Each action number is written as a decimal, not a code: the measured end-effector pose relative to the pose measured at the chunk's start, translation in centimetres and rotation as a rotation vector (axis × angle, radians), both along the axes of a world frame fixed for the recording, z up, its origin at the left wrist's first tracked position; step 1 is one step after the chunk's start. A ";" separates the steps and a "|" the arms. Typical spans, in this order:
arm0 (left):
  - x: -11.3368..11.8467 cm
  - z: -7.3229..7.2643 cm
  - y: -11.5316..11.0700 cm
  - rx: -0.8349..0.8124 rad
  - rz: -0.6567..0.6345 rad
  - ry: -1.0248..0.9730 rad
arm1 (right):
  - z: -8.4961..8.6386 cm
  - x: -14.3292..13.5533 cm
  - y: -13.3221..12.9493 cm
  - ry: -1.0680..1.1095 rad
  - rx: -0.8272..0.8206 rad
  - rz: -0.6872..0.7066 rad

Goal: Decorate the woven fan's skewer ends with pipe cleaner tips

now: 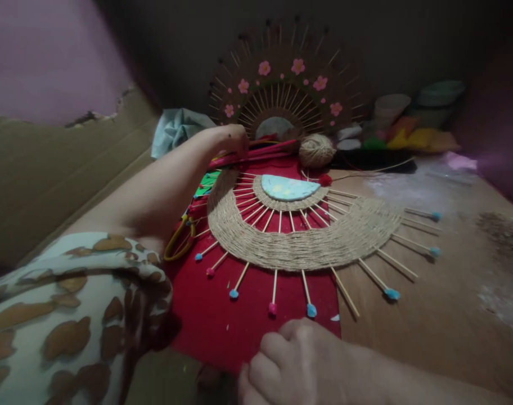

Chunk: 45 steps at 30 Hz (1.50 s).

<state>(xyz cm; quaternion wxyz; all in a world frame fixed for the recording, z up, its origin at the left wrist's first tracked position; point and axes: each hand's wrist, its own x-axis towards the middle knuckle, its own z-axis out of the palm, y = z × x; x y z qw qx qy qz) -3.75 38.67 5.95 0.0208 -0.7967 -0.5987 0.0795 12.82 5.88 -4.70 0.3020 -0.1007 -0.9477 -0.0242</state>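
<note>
Positions left hand at long pink strips behind the semicircular fan of woven tan twine and thin wooden sticks; cannot tell whether clamped on them. Holds right hand curled, with fingers together, just in front of blue- and pink-tipped stick ends. Has the fan lying flat across red sheet and brown wooden tabletop, near round beige twine ball.
</note>
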 end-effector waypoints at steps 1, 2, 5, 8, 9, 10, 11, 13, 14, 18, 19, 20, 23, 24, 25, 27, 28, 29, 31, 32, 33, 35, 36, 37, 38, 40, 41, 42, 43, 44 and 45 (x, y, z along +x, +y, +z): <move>0.1 0.0 -0.2 -0.012 0.002 0.042 | 0.0 0.0 -0.1 -0.015 -0.016 0.016; 0.1 0.1 -0.4 -0.035 0.004 0.093 | 0.1 0.0 -0.2 -0.022 -0.030 0.024; 0.3 0.2 -1.2 -0.046 0.010 0.206 | 0.1 0.0 -0.2 0.015 -0.034 0.021; 0.4 0.0 -1.7 -0.021 0.021 0.269 | 0.1 -0.1 -0.1 0.048 -0.045 -0.008; 0.3 -0.1 -1.7 -0.014 0.026 0.283 | 0.1 -0.1 -0.1 0.056 -0.043 -0.013; 0.2 -0.3 -1.7 -0.009 0.033 0.294 | 0.1 -0.2 -0.1 0.059 -0.041 -0.017; 0.1 -0.4 -1.7 -0.004 0.043 0.304 | 0.0 -0.2 -0.1 0.060 -0.036 -0.016; -0.2 -0.7 -1.7 -0.001 0.065 0.316 | -0.1 -0.2 -0.1 0.052 -0.032 -0.022; -0.3 -0.8 -1.7 -0.004 0.076 0.319 | -0.1 -0.2 -0.1 0.051 -0.033 -0.023; -1.0 -1.2 -1.6 -0.018 0.094 0.299 | -0.1 -0.2 0.0 0.091 -0.048 -0.014; -1.2 -1.2 -1.4 -0.020 0.094 0.286 | -0.1 -0.2 0.0 0.100 -0.052 -0.014; -1.4 -1.2 -1.3 -0.017 0.094 0.272 | -0.1 -0.2 0.0 0.102 -0.055 -0.017; -2.2 -1.2 -0.7 0.009 0.097 0.207 | 0.0 -0.1 -0.1 0.079 -0.046 -0.017; -2.5 -1.2 -0.5 0.026 0.099 0.177 | 0.1 -0.1 -0.2 0.061 -0.039 -0.008; -2.8 -1.1 -0.4 0.047 0.102 0.144 | 0.2 0.0 -0.3 0.035 -0.033 0.003; -3.4 -1.0 -0.3 0.096 0.113 0.077 | 0.4 0.1 -0.4 -0.018 -0.032 0.036; -3.7 -0.9 -0.4 0.121 0.121 0.049 | 0.5 0.2 -0.4 -0.038 -0.037 0.054; -4.0 -0.9 -0.5 0.142 0.130 0.026 | 0.6 0.2 -0.5 -0.051 -0.043 0.064; -4.4 -0.9 -0.8 0.162 0.149 -0.005 | 0.6 0.3 -0.6 -0.060 -0.050 0.067; -4.5 -0.9 -1.0 0.163 0.156 -0.016 | 0.6 0.3 -0.6 -0.054 -0.047 0.061; -4.6 -1.0 -1.2 0.164 0.162 -0.025 | 0.6 0.4 -0.6 -0.051 -0.043 0.057; -4.7 -1.2 -1.3 0.168 0.176 -0.039 | 0.4 0.3 -0.7 -0.050 -0.041 0.053; -4.8 -1.3 -1.4 0.174 0.183 -0.046 | 0.4 0.3 -0.6 -0.057 -0.046 0.058; -4.8 -1.5 -1.3 0.183 0.191 -0.053 | 0.4 0.2 -0.6 -0.075 -0.058 0.062; -4.8 -1.7 -1.3 0.191 0.199 -0.060 | 0.4 0.2 -0.6 -0.106 -0.076 0.076; -4.7 -2.0 -1.0 0.200 0.210 -0.071 | 0.4 0.0 -0.5 -0.197 -0.119 0.107; -4.7 -2.2 -0.9 0.203 0.212 -0.075 | 0.4 0.0 -0.4 -0.242 -0.135 0.129; -4.6 -2.4 -0.8 0.207 0.212 -0.078 | 0.4 0.0 -0.3 -0.277 -0.145 0.146; -4.5 -2.6 -0.7 0.211 0.209 -0.082 | 0.5 0.0 -0.1 -0.298 -0.147 0.158; -4.5 -2.7 -0.6 0.215 0.205 -0.086 | 0.5 0.1 0.0 -0.310 -0.144 0.162; -4.4 -2.8 -0.5 0.219 0.201 -0.090 | 0.6 0.2 0.1 -0.315 -0.138 0.156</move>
